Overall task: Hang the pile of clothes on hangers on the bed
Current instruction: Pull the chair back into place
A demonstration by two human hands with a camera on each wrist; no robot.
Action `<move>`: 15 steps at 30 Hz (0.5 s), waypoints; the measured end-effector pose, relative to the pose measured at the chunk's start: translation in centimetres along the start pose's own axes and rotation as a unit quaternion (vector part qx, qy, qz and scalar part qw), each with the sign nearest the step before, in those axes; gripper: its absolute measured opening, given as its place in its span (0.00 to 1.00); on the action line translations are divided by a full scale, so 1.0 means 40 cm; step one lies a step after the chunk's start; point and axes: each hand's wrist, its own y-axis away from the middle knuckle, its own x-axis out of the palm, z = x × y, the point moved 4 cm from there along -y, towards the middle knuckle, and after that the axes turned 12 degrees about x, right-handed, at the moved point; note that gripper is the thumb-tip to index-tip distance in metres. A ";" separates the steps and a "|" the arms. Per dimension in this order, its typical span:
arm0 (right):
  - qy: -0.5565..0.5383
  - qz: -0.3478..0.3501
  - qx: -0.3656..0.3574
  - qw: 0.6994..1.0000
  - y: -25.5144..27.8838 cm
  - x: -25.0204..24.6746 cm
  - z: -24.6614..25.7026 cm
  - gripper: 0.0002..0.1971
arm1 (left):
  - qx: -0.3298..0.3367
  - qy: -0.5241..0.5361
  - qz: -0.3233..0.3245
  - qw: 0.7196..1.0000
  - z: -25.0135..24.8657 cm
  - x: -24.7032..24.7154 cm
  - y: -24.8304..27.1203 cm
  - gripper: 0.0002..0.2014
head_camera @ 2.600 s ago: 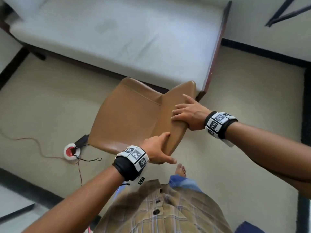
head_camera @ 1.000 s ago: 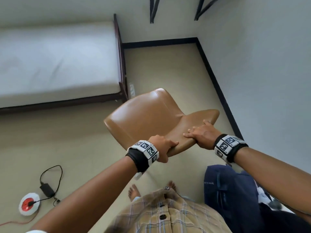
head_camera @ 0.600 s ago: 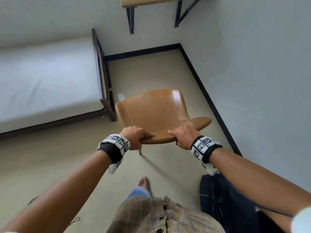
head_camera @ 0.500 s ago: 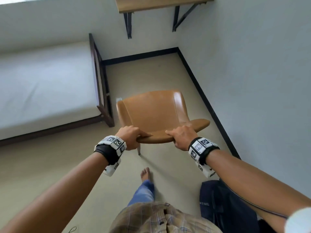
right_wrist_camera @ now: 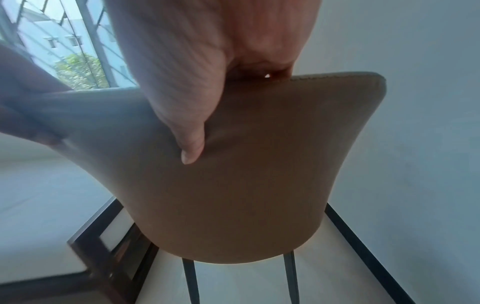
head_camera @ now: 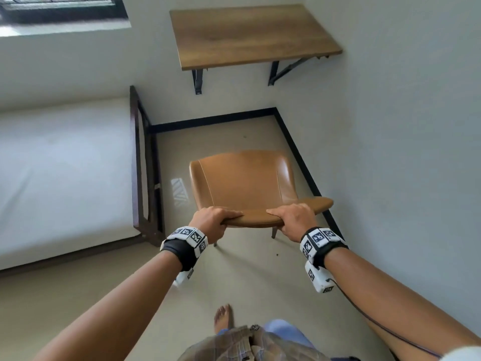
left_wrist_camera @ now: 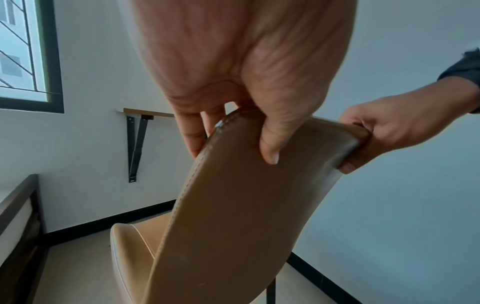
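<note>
A tan leather chair stands in the room's corner between the bed and the right wall, its seat facing the far wall. My left hand grips the left part of the backrest's top edge, thumb behind, fingers over the front. My right hand grips the same edge further right. The bed with its bare white mattress lies at the left. No clothes or hangers show in any view.
A wall-mounted wooden desk on black brackets hangs above the corner, beyond the chair. The dark wooden bed end stands just left of the chair. The white wall is close on the right. A window is at the upper left.
I turned right from the bedside and carried the chair towards the corner; it now faces the wall under the desk. Both hands keep their grip on the backrest.
</note>
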 end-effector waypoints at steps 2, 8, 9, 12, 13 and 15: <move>-0.002 -0.002 0.006 1.000 -0.081 -0.020 -0.017 0.23 | 0.009 0.000 -0.008 1.000 0.029 -0.024 -0.071 0.28; -0.010 -0.021 0.008 1.000 -0.362 -0.076 -0.092 0.24 | 0.021 0.002 -0.029 0.999 0.132 -0.093 -0.329 0.28; -0.010 -0.025 0.005 1.000 -0.414 -0.090 -0.106 0.23 | 0.021 -0.001 -0.035 0.999 0.146 -0.108 -0.374 0.29; -0.017 -0.021 -0.003 1.000 -0.564 -0.138 -0.153 0.23 | 0.009 0.004 -0.058 0.998 0.182 -0.151 -0.510 0.29; -0.016 -0.017 -0.005 1.000 -0.612 -0.153 -0.167 0.23 | 0.003 0.003 -0.063 0.998 0.191 -0.166 -0.555 0.28; -0.010 -0.013 -0.013 1.000 -0.704 -0.182 -0.192 0.23 | -0.007 -0.013 -0.074 0.997 0.209 -0.198 -0.642 0.27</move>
